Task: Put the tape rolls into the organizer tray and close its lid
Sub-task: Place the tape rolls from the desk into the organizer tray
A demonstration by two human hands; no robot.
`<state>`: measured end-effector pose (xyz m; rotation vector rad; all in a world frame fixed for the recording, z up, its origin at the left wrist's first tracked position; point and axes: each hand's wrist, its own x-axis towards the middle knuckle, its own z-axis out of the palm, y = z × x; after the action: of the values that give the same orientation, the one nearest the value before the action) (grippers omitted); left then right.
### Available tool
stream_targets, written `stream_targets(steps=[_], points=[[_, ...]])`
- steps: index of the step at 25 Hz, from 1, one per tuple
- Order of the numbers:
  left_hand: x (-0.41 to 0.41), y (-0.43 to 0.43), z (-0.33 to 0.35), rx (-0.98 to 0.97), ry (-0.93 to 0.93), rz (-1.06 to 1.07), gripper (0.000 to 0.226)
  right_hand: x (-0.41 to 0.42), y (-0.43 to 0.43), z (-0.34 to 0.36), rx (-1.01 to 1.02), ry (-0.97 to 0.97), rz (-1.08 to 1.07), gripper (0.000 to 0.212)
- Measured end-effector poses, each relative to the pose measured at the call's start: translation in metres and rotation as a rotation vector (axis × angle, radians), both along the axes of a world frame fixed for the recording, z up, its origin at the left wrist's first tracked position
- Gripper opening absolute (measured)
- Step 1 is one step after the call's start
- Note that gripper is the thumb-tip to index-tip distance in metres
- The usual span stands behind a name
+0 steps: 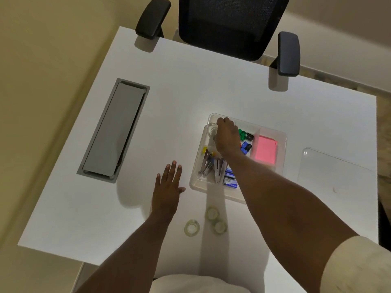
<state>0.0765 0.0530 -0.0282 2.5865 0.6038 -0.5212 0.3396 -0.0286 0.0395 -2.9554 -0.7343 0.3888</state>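
Your right hand point(226, 134) reaches into the far-left compartment of the clear plastic organizer tray point(282, 149), fingers curled at a clear tape roll point(212, 130); whether it grips, you can't tell. Three translucent tape rolls point(212, 214) lie near you, closest to your flat, empty left hand point(168, 187).

- Three tape rolls loose on the bench point(254, 98): first point(192, 227), second point(211, 214), third point(220, 227).
- One tape roll point(212, 130) inside the organizer tray point(282, 153).
- One clear lid point(330, 172).
- One pink notepad point(265, 151).
- Two hands: left point(168, 188), right point(226, 135).
- One chair point(230, 24).
- One grey cable hatch point(114, 130).
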Motion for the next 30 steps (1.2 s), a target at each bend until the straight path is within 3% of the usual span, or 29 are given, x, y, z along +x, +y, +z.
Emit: stream_targets(steps=[9, 17, 22, 30], points=[[0.000, -0.001, 0.020, 0.052, 0.039, -0.054, 0.078, -0.088, -0.038, 0.033, 0.227, -0.155, 0.035, 0.025], [-0.006, -0.012, 0.031, 0.011, 0.077, -0.019, 0.073, -0.162, -0.093, 0.023, 0.248, -0.119, 0.057, 0.026], [-0.017, -0.018, 0.027, 0.027, 0.048, -0.025, 0.071, -0.200, -0.132, 0.005, 0.265, -0.057, 0.032, 0.012], [-0.021, -0.017, 0.024, 0.016, 0.058, -0.032, 0.071, -0.229, -0.150, -0.019, 0.060, 0.179, -0.013, 0.055]])
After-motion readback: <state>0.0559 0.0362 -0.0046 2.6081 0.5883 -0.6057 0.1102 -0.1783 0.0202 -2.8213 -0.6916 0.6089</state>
